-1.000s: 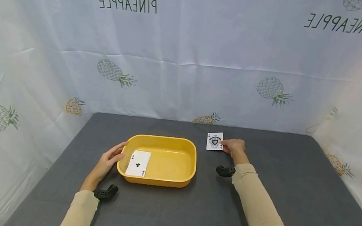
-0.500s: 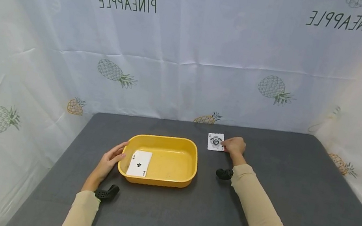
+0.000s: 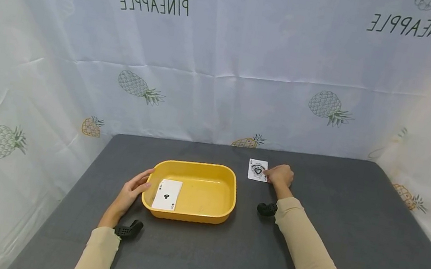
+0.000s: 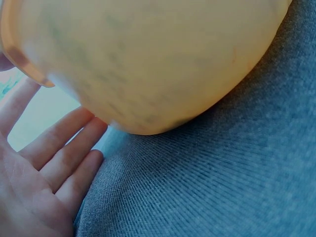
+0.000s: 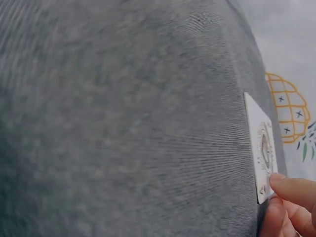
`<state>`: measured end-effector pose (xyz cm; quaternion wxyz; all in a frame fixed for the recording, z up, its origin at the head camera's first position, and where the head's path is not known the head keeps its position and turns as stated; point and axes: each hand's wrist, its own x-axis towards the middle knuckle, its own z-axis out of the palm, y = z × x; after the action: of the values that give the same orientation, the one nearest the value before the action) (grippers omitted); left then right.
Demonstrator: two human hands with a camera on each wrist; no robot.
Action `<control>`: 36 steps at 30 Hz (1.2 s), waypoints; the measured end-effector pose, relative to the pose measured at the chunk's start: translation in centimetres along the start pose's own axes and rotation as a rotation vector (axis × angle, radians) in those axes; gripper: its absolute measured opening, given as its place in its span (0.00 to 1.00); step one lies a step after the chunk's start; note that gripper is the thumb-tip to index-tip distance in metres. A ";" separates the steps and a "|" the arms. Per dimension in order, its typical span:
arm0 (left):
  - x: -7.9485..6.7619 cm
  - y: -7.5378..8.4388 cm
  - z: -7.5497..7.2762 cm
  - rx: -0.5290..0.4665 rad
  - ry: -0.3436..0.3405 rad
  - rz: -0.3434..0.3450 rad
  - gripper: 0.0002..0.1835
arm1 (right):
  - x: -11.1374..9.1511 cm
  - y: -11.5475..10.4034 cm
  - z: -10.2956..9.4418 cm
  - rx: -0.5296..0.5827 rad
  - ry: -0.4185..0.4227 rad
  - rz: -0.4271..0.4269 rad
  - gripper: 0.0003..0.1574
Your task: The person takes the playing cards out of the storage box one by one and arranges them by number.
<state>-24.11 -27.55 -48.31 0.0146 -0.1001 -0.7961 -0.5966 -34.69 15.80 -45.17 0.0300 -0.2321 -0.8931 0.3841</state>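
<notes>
My right hand (image 3: 280,175) is at the far side of the table, to the right of a yellow plastic tray (image 3: 184,217). It pinches the near right corner of a white playing card (image 3: 254,165) with a large ornate black emblem. In the right wrist view the thumb (image 5: 292,189) presses on the face of the card (image 5: 254,116), with fingers bent below its edge. My left hand (image 3: 133,187) holds the left end of the tray, thumb over the rim and other fingers along the outer wall. An ace of clubs (image 3: 167,190) lies in the tray's left part.
A dark grey cloth (image 3: 189,263) covers the table. White curtains with pineapple prints (image 3: 220,54) hang behind it and on both sides. Black wrist cameras (image 3: 267,209) stick out from both wrists.
My right hand has turned more back-up over the card's corner, and the card has shifted slightly toward me. My left hand and the tray stay put; the head view has moved a little.
</notes>
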 end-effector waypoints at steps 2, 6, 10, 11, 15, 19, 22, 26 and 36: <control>0.0 0.0 0.0 0.001 0.002 -0.006 0.27 | 0.2 0.1 -0.2 0.018 -0.019 0.011 0.15; 0.0 0.1 -0.2 0.013 0.014 -0.021 0.27 | 0.4 0.1 -0.4 0.084 -0.065 0.015 0.15; 0.1 0.1 -0.3 0.017 0.011 -0.029 0.27 | 0.0 0.0 -0.6 0.218 -0.130 0.024 0.16; 0.1 0.1 -0.3 0.018 0.009 -0.030 0.28 | -0.2 0.0 -0.7 0.258 -0.151 0.031 0.17; 0.1 0.0 -0.3 0.024 0.002 -0.030 0.28 | -1.3 -0.5 -0.8 0.394 -0.231 0.048 0.21; -0.1 0.1 -0.3 0.029 0.006 -0.036 0.28 | -2.7 -1.1 -0.8 0.471 -0.295 0.035 0.23; -0.2 0.1 -0.2 0.035 0.010 -0.043 0.28 | -3.9 -1.7 -0.8 0.499 -0.348 0.010 0.23; -0.2 0.1 -0.2 0.033 0.005 -0.040 0.28 | -5.5 -2.5 -1.0 0.486 -0.412 -0.017 0.23; 0.0 0.0 0.0 0.023 0.001 -0.031 0.28 | -8.6 -4.4 -1.2 0.472 -0.517 -0.110 0.23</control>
<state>-24.14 -27.53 -48.27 0.0071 -0.0872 -0.8043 -0.5878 -28.49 10.21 -40.15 -0.1237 -0.0652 -0.7691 0.6236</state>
